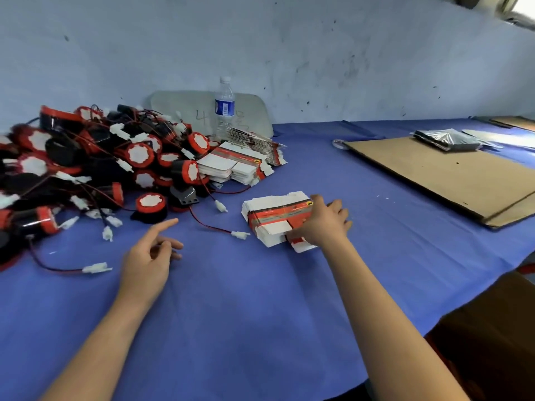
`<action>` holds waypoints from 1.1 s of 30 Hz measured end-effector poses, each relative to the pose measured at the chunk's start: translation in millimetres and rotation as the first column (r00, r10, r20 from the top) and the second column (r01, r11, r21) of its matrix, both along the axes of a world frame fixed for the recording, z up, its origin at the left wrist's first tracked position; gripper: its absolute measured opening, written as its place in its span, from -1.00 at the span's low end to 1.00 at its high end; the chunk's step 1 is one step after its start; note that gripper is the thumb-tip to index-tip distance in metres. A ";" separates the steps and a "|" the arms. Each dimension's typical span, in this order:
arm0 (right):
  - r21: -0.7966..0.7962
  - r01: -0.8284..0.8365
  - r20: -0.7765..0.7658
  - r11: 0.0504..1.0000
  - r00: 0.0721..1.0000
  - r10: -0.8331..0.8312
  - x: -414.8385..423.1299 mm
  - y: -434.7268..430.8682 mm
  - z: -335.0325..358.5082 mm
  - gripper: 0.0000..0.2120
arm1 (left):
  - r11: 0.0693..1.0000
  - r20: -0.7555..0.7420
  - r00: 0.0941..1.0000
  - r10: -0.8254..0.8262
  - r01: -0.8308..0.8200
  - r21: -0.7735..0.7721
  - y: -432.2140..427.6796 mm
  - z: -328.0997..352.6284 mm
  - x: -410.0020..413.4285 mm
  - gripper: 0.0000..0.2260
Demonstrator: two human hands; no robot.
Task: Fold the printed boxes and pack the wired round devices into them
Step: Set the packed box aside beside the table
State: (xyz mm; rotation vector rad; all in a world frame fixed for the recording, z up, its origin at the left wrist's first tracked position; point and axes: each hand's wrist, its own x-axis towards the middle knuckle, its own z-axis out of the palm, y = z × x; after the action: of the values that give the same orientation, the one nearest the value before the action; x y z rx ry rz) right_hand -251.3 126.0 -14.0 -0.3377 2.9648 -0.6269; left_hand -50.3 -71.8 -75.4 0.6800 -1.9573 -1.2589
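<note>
A stack of flat printed boxes (269,215), white with red bands, lies on the blue table cloth at centre. My right hand (324,224) rests on its right side, the thumb pinching the near edge of the top flat box. My left hand (150,256) hovers over the cloth to the left, index finger stretched out, other fingers loosely curled, holding nothing. A big heap of round red-and-black devices (86,169) with red and black wires and white plugs fills the left. The nearest device (150,205) sits just beyond my left hand.
More stacks of flat boxes (231,166) lie behind, beside a water bottle (224,108) and a grey tray leaning on the wall. A cardboard sheet (443,175) with a silvery bag (445,140) lies at right. Loose plugs (240,234) trail on the cloth.
</note>
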 end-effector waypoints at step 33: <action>-0.876 0.301 0.404 0.377 0.886 0.230 -23.5 36.1 -4.4 -0.82 | 0.889 0.618 0.778 -0.117 0.359 -0.284 106.0 64.4 -174.3 -0.62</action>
State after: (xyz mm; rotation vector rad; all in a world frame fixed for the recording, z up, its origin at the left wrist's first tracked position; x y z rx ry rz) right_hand -274.9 162.0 -18.5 -0.1200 1.8128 -2.0447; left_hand -224.5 34.2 -11.1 0.6729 -2.7952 -0.7892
